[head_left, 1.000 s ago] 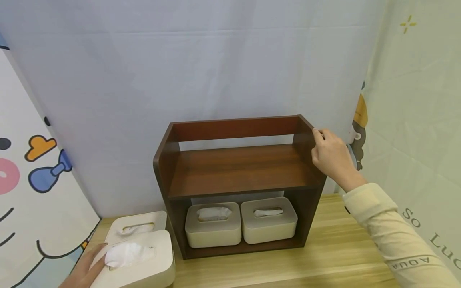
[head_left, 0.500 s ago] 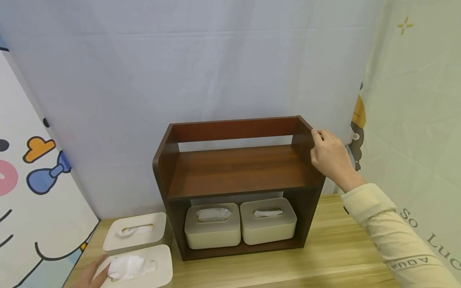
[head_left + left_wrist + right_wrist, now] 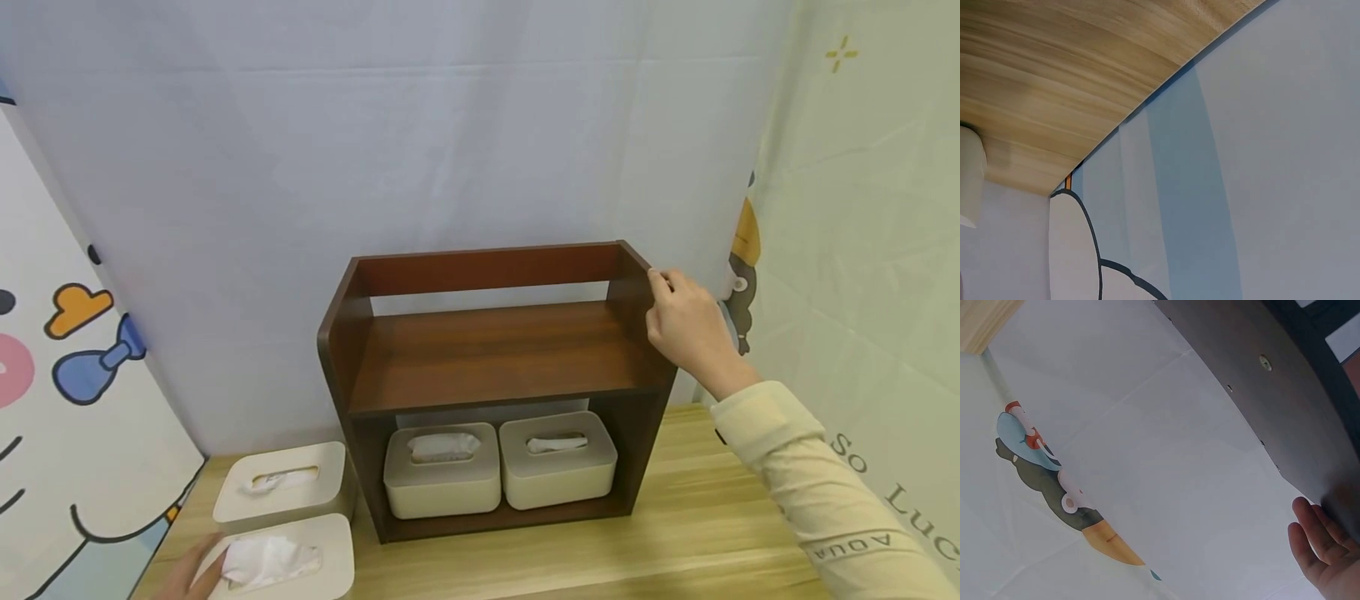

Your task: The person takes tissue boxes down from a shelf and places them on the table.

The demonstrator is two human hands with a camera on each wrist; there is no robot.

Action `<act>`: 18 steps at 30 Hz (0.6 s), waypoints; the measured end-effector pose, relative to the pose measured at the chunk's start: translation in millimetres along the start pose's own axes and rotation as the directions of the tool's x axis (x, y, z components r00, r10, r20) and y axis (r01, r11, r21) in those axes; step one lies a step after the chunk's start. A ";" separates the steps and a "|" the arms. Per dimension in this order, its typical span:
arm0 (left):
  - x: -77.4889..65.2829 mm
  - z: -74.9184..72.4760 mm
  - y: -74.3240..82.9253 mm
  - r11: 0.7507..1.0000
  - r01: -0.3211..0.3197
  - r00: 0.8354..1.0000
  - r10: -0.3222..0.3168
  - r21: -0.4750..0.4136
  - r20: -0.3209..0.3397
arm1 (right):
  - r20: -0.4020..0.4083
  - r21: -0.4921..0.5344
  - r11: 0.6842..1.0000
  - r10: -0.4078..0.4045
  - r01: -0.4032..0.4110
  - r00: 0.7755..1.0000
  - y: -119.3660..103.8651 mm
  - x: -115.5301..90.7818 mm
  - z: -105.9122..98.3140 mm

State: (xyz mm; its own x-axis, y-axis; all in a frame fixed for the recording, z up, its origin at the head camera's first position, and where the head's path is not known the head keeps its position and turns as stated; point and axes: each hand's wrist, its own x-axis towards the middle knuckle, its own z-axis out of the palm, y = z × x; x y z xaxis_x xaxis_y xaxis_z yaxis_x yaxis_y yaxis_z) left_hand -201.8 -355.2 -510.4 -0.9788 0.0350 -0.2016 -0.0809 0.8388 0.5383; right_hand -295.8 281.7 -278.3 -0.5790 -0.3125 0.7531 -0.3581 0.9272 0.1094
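In the head view, my left hand (image 3: 186, 575) grips the left side of a cream tissue box (image 3: 330, 554) at the front left. White tissue bunches up in its slot, and the frame's lower edge cuts off part of the hand and box. Right behind it stands another cream tissue box (image 3: 288, 500). My right hand (image 3: 692, 325) holds the upper edge of the right side panel of a dark brown wooden shelf (image 3: 487, 354). From the right wrist, the fingers (image 3: 1316, 540) show against that panel (image 3: 1254, 381). The left wrist view does not show the left hand.
On the shelf's lower level, a tissue box (image 3: 442, 498) and a second tissue box (image 3: 558, 490) stand side by side. A pale wood table (image 3: 712, 500) carries everything. Grey cloth (image 3: 487, 150) hangs behind, with printed panels at both sides.
My left hand has lowered the front tissue box and drawn it towards me, so the box behind shows more fully. My right hand stays on the shelf's side panel.
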 end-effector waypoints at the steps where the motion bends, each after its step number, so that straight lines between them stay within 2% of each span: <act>1: 0.6 -1.3 0.6 1.000 0.015 1.000 -0.015 -0.006 0.027 | 0.002 0.000 1.000 0.002 -0.002 1.000 0.1 -0.1 -0.2; 4: 2.6 -5.4 2.2 0.999 0.030 0.996 -0.028 -0.025 0.088 | 0.011 -0.001 1.000 0.010 -0.010 1.000 0.0 -0.1 -0.8; 6: 3.1 -7.2 1.5 0.999 0.029 0.994 -0.027 -0.023 0.105 | 0.016 -0.002 1.000 0.014 -0.014 1.000 0.1 0.1 -1.0; 11: 4.6 -6.7 -2.6 0.999 0.030 0.995 -0.034 0.039 0.098 | 0.021 0.000 1.000 0.007 -0.007 1.000 0.2 0.4 -0.7; 18: 6.7 -6.2 -1.3 0.990 0.120 0.983 -0.128 0.068 0.134 | 0.023 -0.002 1.000 0.010 -0.010 1.000 0.3 0.6 -1.1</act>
State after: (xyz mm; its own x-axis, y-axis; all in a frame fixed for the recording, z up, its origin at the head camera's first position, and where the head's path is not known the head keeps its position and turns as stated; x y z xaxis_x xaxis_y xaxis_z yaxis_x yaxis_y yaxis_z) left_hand -209.5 -359.4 -507.4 -0.9265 -0.0001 -0.3764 -0.1844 0.8720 0.4534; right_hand -295.4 282.0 -277.2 -0.5992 -0.3076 0.7391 -0.3509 0.9307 0.1029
